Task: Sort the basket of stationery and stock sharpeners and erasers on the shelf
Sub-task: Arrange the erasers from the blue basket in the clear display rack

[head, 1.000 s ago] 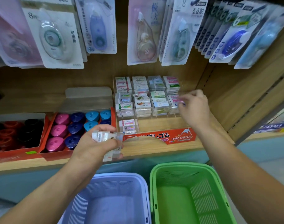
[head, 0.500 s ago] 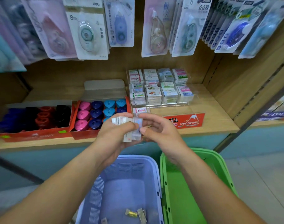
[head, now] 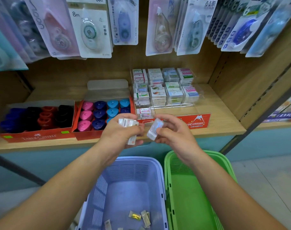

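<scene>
- Left hand (head: 120, 136) is curled round a small stack of wrapped erasers (head: 128, 124), thumb across the top. Several in the stack; the exact count can't be read.
- Right hand (head: 173, 132) pinches one single eraser (head: 153, 130) in clear wrap between thumb and fingertips, tilted, just beside the stack but apart from it.
- Both hands hover over the front edge of the shelf (head: 222, 120), about the middle.
- Just behind them is a clear eraser rack (head: 164, 92), four columns across and stepped in tiers. The back tiers are packed; in the front tier only the leftmost compartment shows erasers.
- A red label strip (head: 198, 122) sits at the rack's front.
- Left of the rack is an open red sharpener box (head: 91, 136): three pink, plus navy and light blue ones, partly hidden by the left hand.
- Further toward the shelf's left end is a second box (head: 37, 137) holding dark blue, black and red sharpeners.
- Below the shelf are two baskets side by side: the purple basket (head: 98, 196) with a few small wrapped pieces (head: 135, 216) on its bottom, and the green basket (head: 179, 165).
- Correction tape packs (head: 91, 30) hang in a row on the wooden back wall above.
- Pale floor tiles show at the right.
</scene>
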Available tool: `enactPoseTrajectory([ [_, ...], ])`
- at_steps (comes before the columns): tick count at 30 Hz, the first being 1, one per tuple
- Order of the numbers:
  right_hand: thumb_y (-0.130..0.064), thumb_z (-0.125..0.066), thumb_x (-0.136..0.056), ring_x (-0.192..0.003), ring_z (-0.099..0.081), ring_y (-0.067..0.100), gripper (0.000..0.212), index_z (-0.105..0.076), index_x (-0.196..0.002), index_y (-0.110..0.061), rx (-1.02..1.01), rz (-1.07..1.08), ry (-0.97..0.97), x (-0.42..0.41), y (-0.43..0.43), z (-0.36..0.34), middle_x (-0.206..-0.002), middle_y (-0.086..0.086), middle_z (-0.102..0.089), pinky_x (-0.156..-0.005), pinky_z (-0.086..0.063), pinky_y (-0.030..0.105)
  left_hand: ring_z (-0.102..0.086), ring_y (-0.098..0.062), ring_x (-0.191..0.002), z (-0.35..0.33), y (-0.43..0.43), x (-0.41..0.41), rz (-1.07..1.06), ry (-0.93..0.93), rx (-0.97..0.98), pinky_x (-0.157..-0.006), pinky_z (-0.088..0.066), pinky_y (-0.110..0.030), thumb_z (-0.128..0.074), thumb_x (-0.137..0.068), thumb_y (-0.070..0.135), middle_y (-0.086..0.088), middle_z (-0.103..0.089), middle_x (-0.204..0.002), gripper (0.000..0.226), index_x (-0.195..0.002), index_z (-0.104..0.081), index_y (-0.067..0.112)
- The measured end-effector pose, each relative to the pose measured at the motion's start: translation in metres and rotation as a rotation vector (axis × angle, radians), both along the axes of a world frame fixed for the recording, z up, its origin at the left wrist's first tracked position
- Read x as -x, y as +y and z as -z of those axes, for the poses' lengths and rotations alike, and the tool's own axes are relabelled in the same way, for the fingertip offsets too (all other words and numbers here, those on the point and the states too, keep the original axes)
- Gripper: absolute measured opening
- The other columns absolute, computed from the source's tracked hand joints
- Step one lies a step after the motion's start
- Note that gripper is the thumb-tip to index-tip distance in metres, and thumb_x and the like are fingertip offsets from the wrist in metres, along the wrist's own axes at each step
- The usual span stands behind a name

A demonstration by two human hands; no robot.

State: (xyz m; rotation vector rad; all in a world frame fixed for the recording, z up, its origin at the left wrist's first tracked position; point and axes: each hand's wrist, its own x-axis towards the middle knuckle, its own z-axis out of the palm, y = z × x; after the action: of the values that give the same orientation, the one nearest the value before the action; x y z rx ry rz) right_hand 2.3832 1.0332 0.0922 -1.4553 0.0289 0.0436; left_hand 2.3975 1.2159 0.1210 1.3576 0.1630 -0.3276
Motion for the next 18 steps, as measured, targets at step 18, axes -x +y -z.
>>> enactPoseTrajectory([
  [18,-0.014,-0.076,-0.087,-0.084,-0.065,0.004,0.018,-0.066,-0.087,-0.029,0.762,0.103,-0.207,-0.121,-0.003,0.006,-0.088,-0.01,-0.068,-0.075,-0.051,0.022,-0.067,-0.021,-0.07,0.008,0.029,-0.027,-0.104,0.009,-0.046,-0.068,-0.059,-0.035,-0.075,-0.078,-0.009,-0.01,-0.068,-0.082,0.038,-0.106,-0.067,0.015],
])
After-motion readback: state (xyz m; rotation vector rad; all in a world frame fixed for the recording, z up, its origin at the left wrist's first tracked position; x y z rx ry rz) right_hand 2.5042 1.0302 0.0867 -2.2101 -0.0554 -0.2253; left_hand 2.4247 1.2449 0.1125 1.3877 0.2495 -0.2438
